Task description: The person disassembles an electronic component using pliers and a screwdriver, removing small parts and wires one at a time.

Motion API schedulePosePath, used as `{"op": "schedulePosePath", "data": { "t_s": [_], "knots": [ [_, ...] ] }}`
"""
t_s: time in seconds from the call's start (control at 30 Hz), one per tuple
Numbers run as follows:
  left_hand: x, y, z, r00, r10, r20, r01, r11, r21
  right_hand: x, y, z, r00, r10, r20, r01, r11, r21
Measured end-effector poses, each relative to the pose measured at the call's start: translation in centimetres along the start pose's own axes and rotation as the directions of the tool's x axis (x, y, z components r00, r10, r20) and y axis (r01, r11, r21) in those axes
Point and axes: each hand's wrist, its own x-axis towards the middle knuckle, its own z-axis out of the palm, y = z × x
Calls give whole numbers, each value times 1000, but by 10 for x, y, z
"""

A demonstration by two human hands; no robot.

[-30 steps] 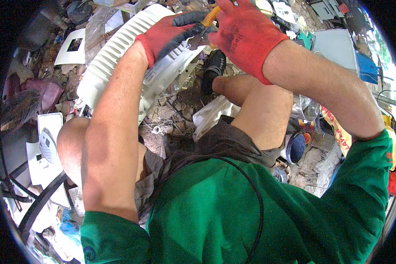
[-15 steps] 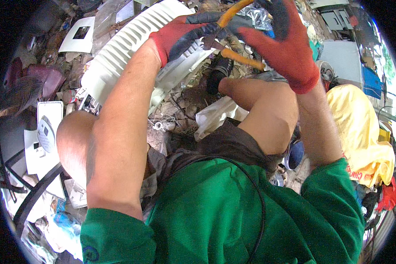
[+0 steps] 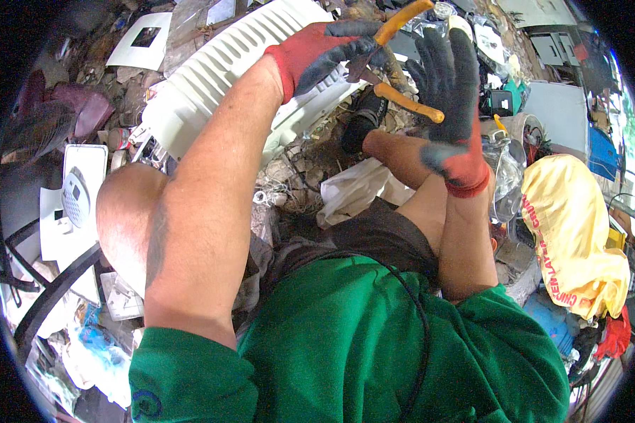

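Observation:
My left hand (image 3: 324,56), in a red glove with dark-coated fingers, is closed around the head end of pliers with orange handles (image 3: 410,103). The handles stand spread apart and point right; the jaws are hidden by the fingers. To the right of the pliers is my right hand (image 3: 453,106) in a matching glove, fingers stretched upward and holding nothing. Behind and below my left hand lies a long white ribbed plastic housing (image 3: 212,81). Whether the hand or pliers touch it, I cannot tell.
A white plastic bag (image 3: 353,190) lies by my legs. At right are a yellow sack (image 3: 568,225) and a clear container (image 3: 506,176). White plastic panels (image 3: 83,204) lie at left, beside a black curved bar (image 3: 60,299). Scraps cover the ground ahead.
My right hand has drawn down and back from beside the pliers, and its fingers now point up. My left hand and the pliers have shifted slightly right in view.

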Motion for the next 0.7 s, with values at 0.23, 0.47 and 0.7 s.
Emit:
{"op": "schedulePosePath", "data": {
  "t_s": [0.23,0.47,0.7],
  "knots": [
    [16,-20,-12,983,175,49,-181,935,305,14,35,-3,944,199,-263,-149,969,199],
    [8,-25,-28,923,367,119,-374,775,510,40,51,-15,916,216,-337,-94,935,342],
    [-1,18,1,992,123,23,-125,977,171,25,52,-39,978,-97,-183,38,953,-302]
  ]
}}
